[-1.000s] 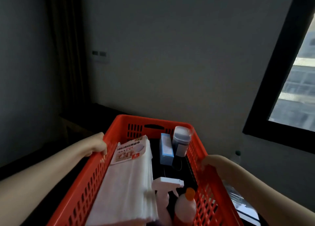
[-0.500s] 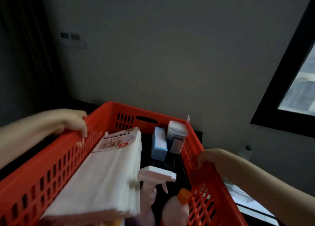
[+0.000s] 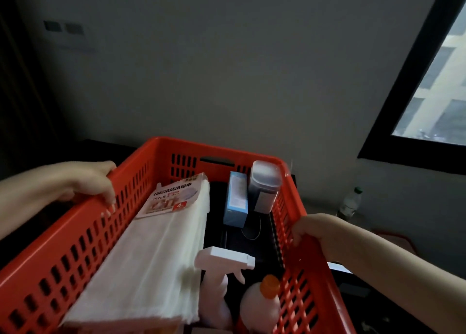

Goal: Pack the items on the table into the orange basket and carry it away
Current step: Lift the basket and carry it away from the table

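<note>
dimness softened much of the scene. the near end of the orange basket (image 3: 63, 265) ran off the bottom edge, cutting off the lower parts of the white spray bottle (image 3: 216, 278) and the orange-capped bottle (image 3: 262, 303). print on the pack of white cloths (image 3: 156, 253) was too blurred to read. the left hand (image 3: 93, 182) gripped the basket's left rim, fingers curled over the edge and down the inside wall. the right hand (image 3: 312, 229) clasped the right rim — most of its fingers hidden behind the wall. the basket sat between both hands before a grey wall, a blue box (image 3: 237, 202) and a lidded container (image 3: 264, 185) at its far end.
</note>
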